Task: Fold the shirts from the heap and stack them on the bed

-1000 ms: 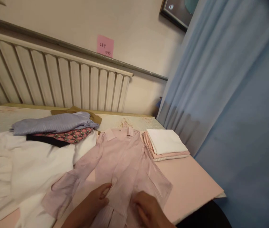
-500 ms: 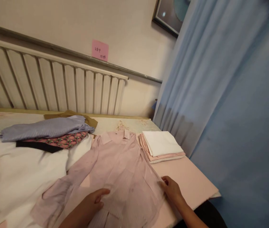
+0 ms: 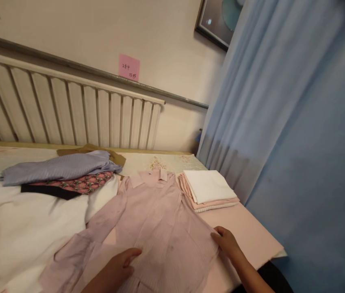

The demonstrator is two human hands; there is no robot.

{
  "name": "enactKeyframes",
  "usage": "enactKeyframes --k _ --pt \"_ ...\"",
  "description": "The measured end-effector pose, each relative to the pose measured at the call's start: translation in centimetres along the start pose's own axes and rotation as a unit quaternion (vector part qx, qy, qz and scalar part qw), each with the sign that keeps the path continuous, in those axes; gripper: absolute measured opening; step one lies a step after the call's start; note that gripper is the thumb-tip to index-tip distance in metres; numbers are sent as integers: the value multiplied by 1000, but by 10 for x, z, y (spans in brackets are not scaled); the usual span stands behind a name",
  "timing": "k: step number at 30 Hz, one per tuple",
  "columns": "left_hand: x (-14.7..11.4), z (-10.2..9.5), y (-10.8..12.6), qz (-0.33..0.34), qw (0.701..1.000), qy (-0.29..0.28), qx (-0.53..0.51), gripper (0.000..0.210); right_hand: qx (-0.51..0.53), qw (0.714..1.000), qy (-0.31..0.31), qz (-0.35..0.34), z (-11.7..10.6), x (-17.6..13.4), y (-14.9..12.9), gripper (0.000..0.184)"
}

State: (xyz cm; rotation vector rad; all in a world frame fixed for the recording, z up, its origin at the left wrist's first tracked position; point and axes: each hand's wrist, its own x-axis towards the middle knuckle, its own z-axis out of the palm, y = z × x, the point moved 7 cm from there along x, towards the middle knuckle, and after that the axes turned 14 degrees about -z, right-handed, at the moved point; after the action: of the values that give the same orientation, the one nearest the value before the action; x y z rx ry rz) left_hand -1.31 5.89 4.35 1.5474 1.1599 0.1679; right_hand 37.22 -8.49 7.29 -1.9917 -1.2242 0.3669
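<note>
Pale pink cloth: a long-sleeved shirt lies spread on the counter, between and beyond the two grips, collar at the far end.

Right hand: grip closed in a pinch on the shirt's outer edge; whether that edge is sleeve or side panel cannot be told. Left hand: at the lower front, thumb and forefinger slightly apart; whether this grip has hold of any cloth cannot be confirmed.

Change noted: one second ago the right hand was over the lower front, near the left. It has since moved outward to the edge; the left has barely shifted. Effect, as judged: that side now lies broader and smoother. Opposite sleeve, left of the left grip, is creased and reaches a white garment.

Surroundings: folded stack, white on top, beyond the right grip and apart from it; bluish striped garment well beyond the left grip.
</note>
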Motion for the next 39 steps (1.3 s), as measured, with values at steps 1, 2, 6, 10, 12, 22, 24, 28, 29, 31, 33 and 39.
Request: enactKeyframes --k 1,2,6,10,12,22,24,28,29,31,33,39 --pt "0 2 -1 8 1000 -14 -1 59 3 1000 -4 2 -2 -1 -1 17" --pt "1 4 -2 14 1000 -24 -3 60 5 1000 -8 6 -4 -2 -2 17" --pt "4 4 -5 20 1000 -19 -7 58 -8 1000 -11 8 -6 -4 1 15" --pt "3 -2 -2 23 999 33 27 53 -63 998 -13 -11 0 -7 11 15" --pt "-1 -10 1 13 995 87 43 51 -80 996 -20 -33 3 -10 13 16" --pt "-58 -7 -26 -73 977 197 26 63 -65 994 -58 -70 5 -17 11 21" --pt "-71 -2 -35 -95 973 207 32 63 -76 993 -61 -70 5 -17 13 21" --pt "-90 6 -45 -116 971 204 46 65 -85 992 -68 -69 5 -19 13 23" --pt "-92 7 -46 -121 972 197 50 66 -87 991 -70 -70 5 -19 13 23" --pt "-95 8 -45 -121 974 182 52 65 -90 991 -77 -69 5 -20 12 23" --pt "-96 9 -39 -105 980 164 38 60 -89 991 -80 -67 4 -20 13 23" --pt "-92 5 0 -51 987 114 -97 48 -90 991 -77 -63 4 -20 16 22"
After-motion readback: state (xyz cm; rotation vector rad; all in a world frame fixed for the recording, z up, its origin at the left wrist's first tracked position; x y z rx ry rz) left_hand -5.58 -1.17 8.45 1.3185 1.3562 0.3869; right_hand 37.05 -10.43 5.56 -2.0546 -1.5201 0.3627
